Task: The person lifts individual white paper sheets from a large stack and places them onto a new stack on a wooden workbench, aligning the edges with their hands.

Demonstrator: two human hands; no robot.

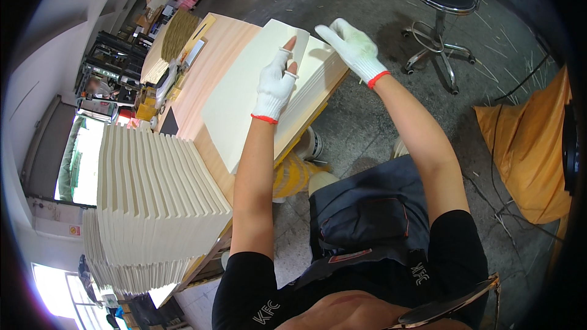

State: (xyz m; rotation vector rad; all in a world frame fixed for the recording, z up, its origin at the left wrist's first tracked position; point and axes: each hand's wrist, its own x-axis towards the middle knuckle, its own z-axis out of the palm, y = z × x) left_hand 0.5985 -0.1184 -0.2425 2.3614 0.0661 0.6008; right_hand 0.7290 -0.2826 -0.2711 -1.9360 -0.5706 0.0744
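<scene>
Large cream paper sheets (241, 85) lie in a pile along the right edge of a wooden table. The top one has a raised, curved edge near my fingers. My left hand (275, 88), in a white knitted glove with bare thumb and index fingertips, rests on this sheet with those two fingers stretched apart. At the pile's far right corner is my right hand (353, 47), in a white glove with a red cuff. Its fingers are extended, the thumb apart, and nothing shows in its grasp. Whether it touches the paper edge I cannot tell.
A tall stack of folded cream sheets (159, 177) stands on the table's near left. Farther back lie a brownish stack (179, 33) and small items on the wooden tabletop (211, 49). A wheeled stool (441, 0) stands far right, an orange cover (529, 146) nearer, with cables on the floor.
</scene>
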